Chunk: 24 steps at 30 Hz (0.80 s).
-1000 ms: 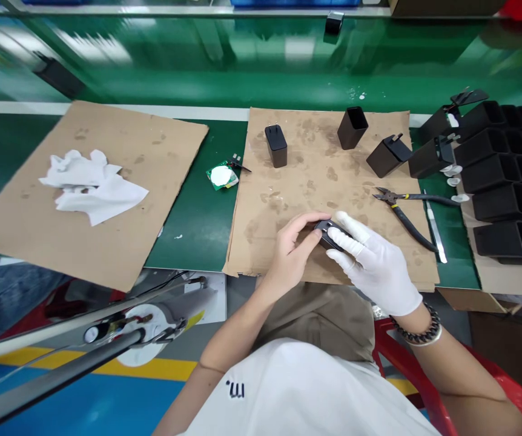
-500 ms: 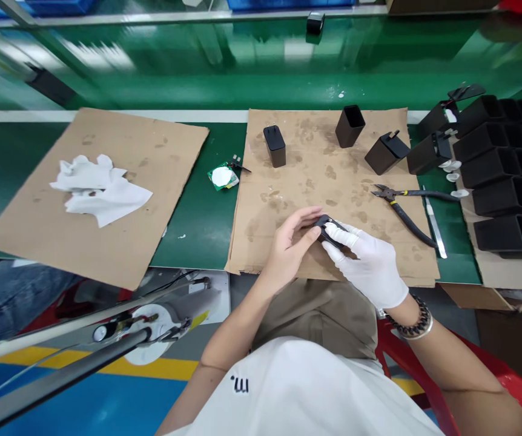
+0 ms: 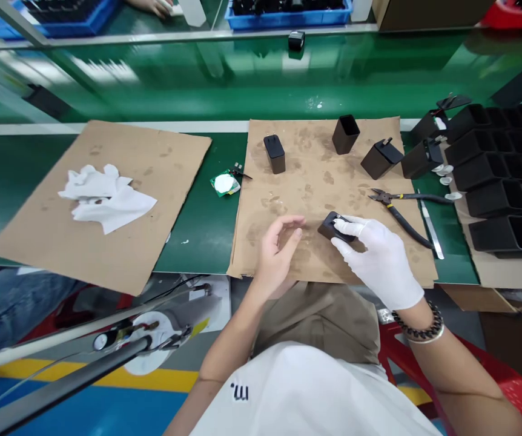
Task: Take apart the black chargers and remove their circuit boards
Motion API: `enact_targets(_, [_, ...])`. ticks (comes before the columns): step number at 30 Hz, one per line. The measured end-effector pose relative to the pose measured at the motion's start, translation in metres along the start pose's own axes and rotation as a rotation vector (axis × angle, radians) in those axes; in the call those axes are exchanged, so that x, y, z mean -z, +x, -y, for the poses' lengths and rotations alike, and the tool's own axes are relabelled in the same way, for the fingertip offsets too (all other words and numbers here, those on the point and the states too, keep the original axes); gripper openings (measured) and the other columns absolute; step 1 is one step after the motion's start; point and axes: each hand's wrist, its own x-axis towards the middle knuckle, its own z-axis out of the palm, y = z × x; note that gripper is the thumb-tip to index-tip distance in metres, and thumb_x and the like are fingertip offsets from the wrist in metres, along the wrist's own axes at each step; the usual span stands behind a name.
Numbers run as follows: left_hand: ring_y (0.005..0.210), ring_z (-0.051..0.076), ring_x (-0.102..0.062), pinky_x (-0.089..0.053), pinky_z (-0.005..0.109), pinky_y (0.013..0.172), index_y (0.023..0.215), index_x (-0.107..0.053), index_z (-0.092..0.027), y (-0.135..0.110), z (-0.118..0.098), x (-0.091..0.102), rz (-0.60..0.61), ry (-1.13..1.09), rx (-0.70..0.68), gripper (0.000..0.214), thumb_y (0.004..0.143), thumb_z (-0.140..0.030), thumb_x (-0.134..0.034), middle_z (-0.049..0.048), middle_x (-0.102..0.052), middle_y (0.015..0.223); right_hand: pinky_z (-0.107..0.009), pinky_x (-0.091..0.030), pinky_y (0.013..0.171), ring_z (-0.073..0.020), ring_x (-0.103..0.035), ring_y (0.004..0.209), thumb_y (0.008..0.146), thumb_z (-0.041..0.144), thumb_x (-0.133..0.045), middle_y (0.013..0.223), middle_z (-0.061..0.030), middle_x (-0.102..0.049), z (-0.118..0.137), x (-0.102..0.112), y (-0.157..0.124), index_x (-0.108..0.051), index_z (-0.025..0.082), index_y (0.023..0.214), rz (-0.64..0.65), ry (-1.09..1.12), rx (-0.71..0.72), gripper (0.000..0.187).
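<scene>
White shirt (image 3: 320,396), bottom centre of frame: dark lettering (image 3: 240,392) toward shirt's left edge as seen in frame, single lowercase letter plus dot, upside down from camera's side; seems to read "m." once turned round. Only legible text. Round gauge (image 3: 100,342), lower left: pale dial, markings too small to read. Yellow label (image 3: 200,327) right of gauge: blurred, any print unreadable.

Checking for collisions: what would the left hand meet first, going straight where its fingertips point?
Probably the black case in the right hand, across a gap of cardboard; relative height is unclear from one view.
</scene>
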Motion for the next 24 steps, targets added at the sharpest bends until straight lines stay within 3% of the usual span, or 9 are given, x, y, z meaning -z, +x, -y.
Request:
enact_targets(3, [0.109, 0.020, -0.073, -0.056, 0.032, 0.101, 0.106, -0.071, -0.020, -0.002, 0.001, 0.001, -0.020, -0.041, -0.017, 0.022, 0.094, -0.038, -0.069, 0.0077, -0.078, 0.108, -0.038, -0.068, 0.083, -0.0268, -0.077, 0.103, 0.074, 0.038, -0.085, 0.111, -0.0084, -0.080, -0.001, 0.005, 0.004, -0.074, 0.022, 0.104, 0.014, 0.238, -0.129, 0.037])
enact_targets(6, [0.106, 0.021, -0.075, -0.057, 0.033, 0.098, 0.105, -0.071, -0.019, -0.003, 0.003, 0.002, -0.051, -0.059, -0.018, 0.026, 0.092, -0.042, -0.071, 0.0082, -0.078, 0.106, -0.032, -0.068, 0.068, -0.0216, -0.080, 0.092, 0.087, 0.037, -0.069, 0.111, -0.0058, -0.081, 0.006, 0.012, 0.009, -0.073, 0.024, 0.107, 0.218, 0.551, -0.290, 0.024])
enact_targets(8, [0.106, 0.022, -0.075, -0.058, 0.034, 0.098, 0.104, -0.071, -0.019, -0.003, 0.003, 0.002, -0.045, -0.060, -0.009, 0.026, 0.092, -0.043, -0.071, 0.0085, -0.078, 0.105, -0.030, -0.068, 0.069, -0.0190, -0.079, 0.096, 0.097, 0.034, -0.054, 0.114, -0.0055, -0.080, 0.015, 0.017, 0.011, -0.073, 0.025, 0.108, 0.356, 0.668, -0.359, 0.024])
enact_targets(10, [0.106, 0.022, -0.075, -0.058, 0.034, 0.099, 0.103, -0.071, -0.019, -0.002, 0.002, 0.002, -0.035, -0.066, 0.000, 0.025, 0.091, -0.042, -0.071, 0.0084, -0.078, 0.105, -0.025, -0.068, 0.073, -0.0157, -0.078, 0.102, 0.101, 0.030, -0.046, 0.118, -0.0044, -0.079, 0.023, 0.021, 0.012, -0.074, 0.025, 0.108, 0.409, 0.755, -0.412, 0.029])
enact_targets(18, [0.104, 0.020, -0.074, -0.057, 0.029, 0.096, 0.100, -0.073, -0.019, -0.004, -0.006, 0.003, -0.027, -0.097, 0.046, 0.016, 0.092, -0.032, -0.069, 0.0069, -0.078, 0.103, 0.000, -0.054, 0.081, -0.0011, -0.074, 0.106, 0.102, 0.021, -0.052, 0.108, 0.0046, -0.080, 0.049, 0.021, 0.012, -0.074, 0.025, 0.102, 0.333, 1.288, -0.799, 0.023])
enact_targets(24, [0.106, 0.021, -0.073, -0.056, 0.031, 0.099, 0.100, -0.073, -0.019, -0.002, -0.003, 0.003, -0.020, -0.111, 0.060, 0.014, 0.093, -0.030, -0.067, 0.0073, -0.078, 0.105, 0.002, -0.053, 0.076, -0.0021, -0.071, 0.113, 0.096, 0.034, -0.066, 0.117, 0.0021, -0.078, 0.050, 0.018, 0.012, -0.072, 0.025, 0.107, 0.392, 1.287, -0.827, 0.016])
